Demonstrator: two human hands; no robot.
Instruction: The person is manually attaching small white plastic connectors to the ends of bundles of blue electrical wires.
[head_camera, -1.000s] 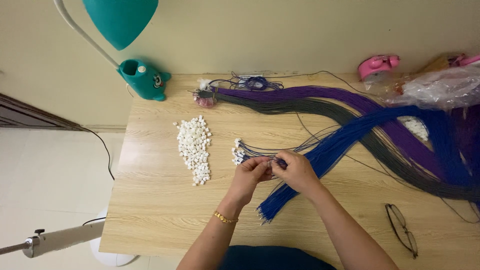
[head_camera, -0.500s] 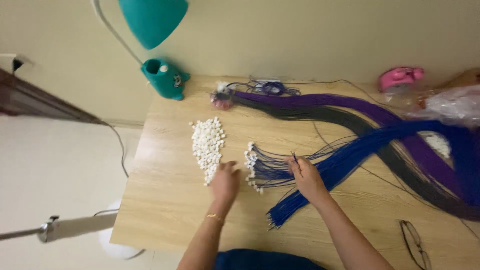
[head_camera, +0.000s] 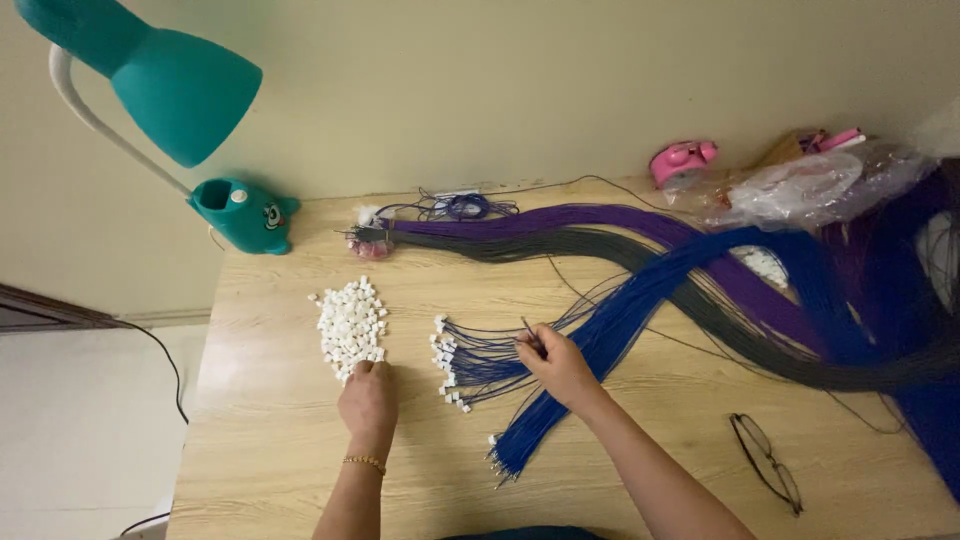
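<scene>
My left hand (head_camera: 368, 398) rests at the near end of a pile of small white plastic connectors (head_camera: 350, 317), its fingertips touching the closest pieces. My right hand (head_camera: 556, 362) pinches a thin blue cord (head_camera: 527, 328) just right of a fan of blue cords with white connectors on their ends (head_camera: 470, 358). A thick bundle of loose blue cords (head_camera: 640, 300) runs from below my right hand up to the right. Purple (head_camera: 600, 225) and dark grey (head_camera: 640, 262) cord bundles lie behind it.
A teal desk lamp (head_camera: 185, 95) stands at the back left of the wooden table (head_camera: 260, 450). Eyeglasses (head_camera: 765, 462) lie near the front right. A clear plastic bag (head_camera: 815, 185) and a pink object (head_camera: 680, 160) sit at the back right.
My hands separated: the left one moved from the cords to the white connector pile. The right stayed at the cords. The camera view shifted.
</scene>
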